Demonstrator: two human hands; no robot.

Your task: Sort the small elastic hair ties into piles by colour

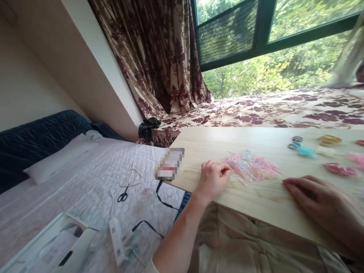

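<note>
My left hand (214, 179) is at the table's near edge, its fingers curled and the thumb meeting the index finger. Anything in that pinch is too small to make out. Right beside its fingertips spreads a loose pile of thin pink, blue and white strands (253, 167). Over on the right, my right hand (322, 197) rests low above the wooden table (216, 142), thumb and index tips together at the pile's right end. Whether something thin sits between them is not visible.
Bundles lie at the table's right: a turquoise one (305, 151), yellow bands (329, 140), dark bands (295, 142), a pink one (339, 169). A blurred-out phone (170, 163) occupies the left corner. On the bed are scissors (123, 196), a power strip (116, 239) and an open white box (57, 246).
</note>
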